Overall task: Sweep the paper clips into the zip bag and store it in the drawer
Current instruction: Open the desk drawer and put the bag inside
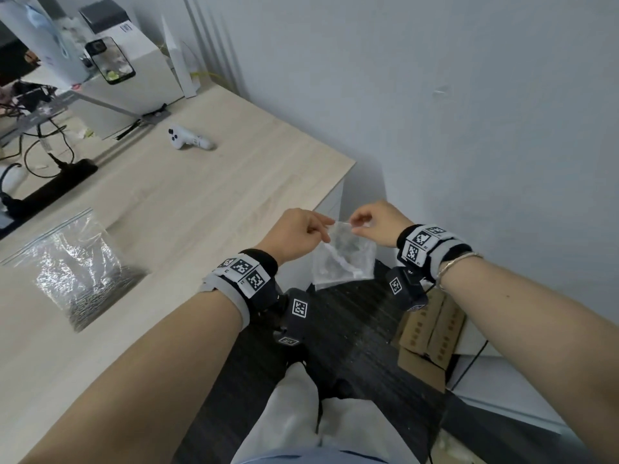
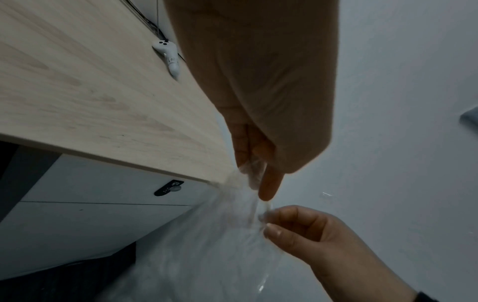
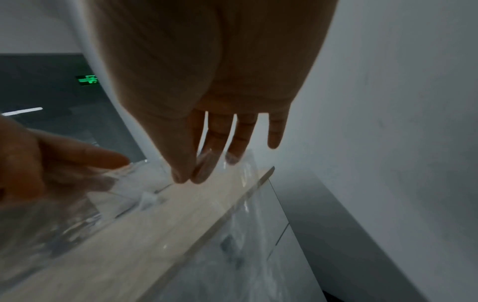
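Both forearms reach past the pale wooden tabletop [image 1: 187,209]; the left hand [image 1: 294,236] and right hand [image 1: 378,226] each pinch the top edge of the small clear plastic zip bag [image 1: 345,259], hanging just off the tabletop's corner. Probably sealing; next, the white drawer [image 2: 98,220] beneath must be opened.

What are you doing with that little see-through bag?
A person holds a small clear zip bag in the air past the corner of the wooden desk. The left hand pinches one end of its top edge and the right hand pinches the other. Something small and dark sits inside, too blurry to name. A bigger zip bag lies on the desk, and a white controller farther back.
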`<state>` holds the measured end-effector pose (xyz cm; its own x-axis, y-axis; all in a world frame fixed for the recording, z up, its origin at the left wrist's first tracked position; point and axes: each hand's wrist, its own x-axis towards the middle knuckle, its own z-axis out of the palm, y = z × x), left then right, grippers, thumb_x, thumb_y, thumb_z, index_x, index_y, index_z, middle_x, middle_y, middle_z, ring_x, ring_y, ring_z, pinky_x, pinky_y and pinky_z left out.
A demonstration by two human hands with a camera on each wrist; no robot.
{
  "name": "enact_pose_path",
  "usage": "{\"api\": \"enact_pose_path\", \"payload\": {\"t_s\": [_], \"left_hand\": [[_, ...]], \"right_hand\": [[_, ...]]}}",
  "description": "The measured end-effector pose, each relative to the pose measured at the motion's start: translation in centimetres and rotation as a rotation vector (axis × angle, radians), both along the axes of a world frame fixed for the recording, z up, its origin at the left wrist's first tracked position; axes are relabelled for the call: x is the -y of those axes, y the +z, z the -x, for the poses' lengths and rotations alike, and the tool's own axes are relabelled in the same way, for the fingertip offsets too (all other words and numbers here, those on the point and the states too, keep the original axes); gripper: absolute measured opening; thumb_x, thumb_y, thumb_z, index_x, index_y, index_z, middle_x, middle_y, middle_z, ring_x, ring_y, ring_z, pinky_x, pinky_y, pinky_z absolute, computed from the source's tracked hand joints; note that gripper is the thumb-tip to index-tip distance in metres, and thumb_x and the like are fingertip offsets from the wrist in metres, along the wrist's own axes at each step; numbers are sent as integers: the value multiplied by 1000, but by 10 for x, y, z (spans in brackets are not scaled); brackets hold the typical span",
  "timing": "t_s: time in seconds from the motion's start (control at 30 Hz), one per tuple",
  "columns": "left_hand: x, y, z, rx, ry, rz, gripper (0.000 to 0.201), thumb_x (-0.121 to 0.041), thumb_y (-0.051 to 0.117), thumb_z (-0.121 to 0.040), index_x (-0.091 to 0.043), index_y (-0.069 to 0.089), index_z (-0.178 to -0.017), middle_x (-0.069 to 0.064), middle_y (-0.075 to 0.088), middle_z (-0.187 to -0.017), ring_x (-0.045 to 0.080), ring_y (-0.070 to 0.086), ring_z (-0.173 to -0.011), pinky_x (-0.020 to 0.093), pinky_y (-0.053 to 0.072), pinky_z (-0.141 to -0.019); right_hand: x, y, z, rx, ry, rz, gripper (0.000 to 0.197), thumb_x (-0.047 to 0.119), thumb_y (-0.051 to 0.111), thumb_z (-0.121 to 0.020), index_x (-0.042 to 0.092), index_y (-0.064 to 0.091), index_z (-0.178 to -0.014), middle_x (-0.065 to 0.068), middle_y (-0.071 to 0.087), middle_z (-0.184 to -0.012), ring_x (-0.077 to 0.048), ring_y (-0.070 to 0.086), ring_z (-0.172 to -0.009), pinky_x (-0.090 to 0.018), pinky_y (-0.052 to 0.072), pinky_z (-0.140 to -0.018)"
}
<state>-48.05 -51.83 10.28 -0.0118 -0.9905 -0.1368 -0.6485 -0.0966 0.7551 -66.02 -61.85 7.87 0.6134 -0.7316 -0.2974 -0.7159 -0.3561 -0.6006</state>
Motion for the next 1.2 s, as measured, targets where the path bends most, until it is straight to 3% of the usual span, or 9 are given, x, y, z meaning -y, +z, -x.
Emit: {"api": "enact_pose_path", "payload": {"t_s": [0.07, 0.1, 0.23, 0.37, 0.47, 0.53, 0.6, 0.87, 1.2], "left_hand": [[-1, -7, -1, 27, 35, -29, 26, -7, 48, -79, -13, 70, -91, 0, 55, -131, 19, 64, -93, 32, 51, -78], [-2, -12, -2, 25, 66, -53, 23, -17, 52, -80, -17, 63, -100, -1, 52, -132, 18, 62, -94, 33, 50, -82], [-1, -38, -4, 162, 89, -274, 53, -37, 62, -83, -20, 39, -128, 3, 58, -122, 22, 58, -106, 38, 48, -92], [-6, -66, -12, 356, 98, -265, 19, -24, 50, -89, -13, 63, -98, 11, 64, -113, 30, 56, -108, 40, 48, -89], [-9, -93, -19, 517, 51, -261, 19, -23, 50, -91, -18, 65, -103, 14, 28, -151, 35, 16, -142, 48, 21, -114], [-7, -109, -23, 557, 24, -268, 18, -22, 48, -93, -20, 64, -102, 16, 5, -157, 35, -5, -145, 47, 5, -117], [-2, -123, -28, 581, 14, -250, 17, -21, 49, -93, -19, 65, -98, 18, -3, -157, 36, -11, -144, 47, 0, -117], [1, -169, -39, 763, -4, -126, 16, -24, 55, -89, -19, 70, -85, 12, -12, -157, 39, -14, -143, 50, -6, -116], [1, -183, -31, 874, 78, -53, 15, -26, 57, -87, -20, 68, -79, 13, -4, -157, 43, -3, -143, 55, -1, -114]], "right_hand": [[-3, -3, -1, 39, -26, -66, 14, 16, 67, -83, 13, 70, -96, 6, 66, -90, -13, 61, -90, -25, 44, -83], [-5, -5, -2, 52, -20, -79, 13, 15, 66, -83, 11, 70, -95, 5, 65, -89, -11, 59, -86, -22, 41, -80], [-14, -20, -11, 76, -5, -102, 13, 14, 65, -84, 10, 70, -95, 7, 64, -87, 0, 54, -76, -10, 39, -68], [-20, -47, -23, 98, -4, -136, 27, 16, 57, -88, 19, 62, -115, 5, 63, -106, -11, 56, -102, -29, 44, -96], [-12, -71, -37, 40, -29, -107, 36, 18, 45, -92, 18, 53, -127, -5, 54, -132, -20, 49, -122, -40, 37, -108], [-5, -89, -48, -103, 15, -25, 40, 18, 44, -91, 17, 48, -131, -8, 46, -139, -26, 43, -127, -44, 33, -109], [2, -106, -59, -203, 56, 28, 43, 18, 45, -90, 18, 45, -133, -8, 41, -141, -28, 38, -130, -45, 30, -110], [26, -153, -104, -344, 171, 171, 51, 20, 47, -87, 21, 39, -137, -7, 31, -147, -30, 30, -132, -44, 30, -105], [40, -175, -127, -402, 140, 320, 39, 29, 48, -88, 15, 51, -124, -9, 46, -131, -27, 41, -122, -46, 36, -98]]}}
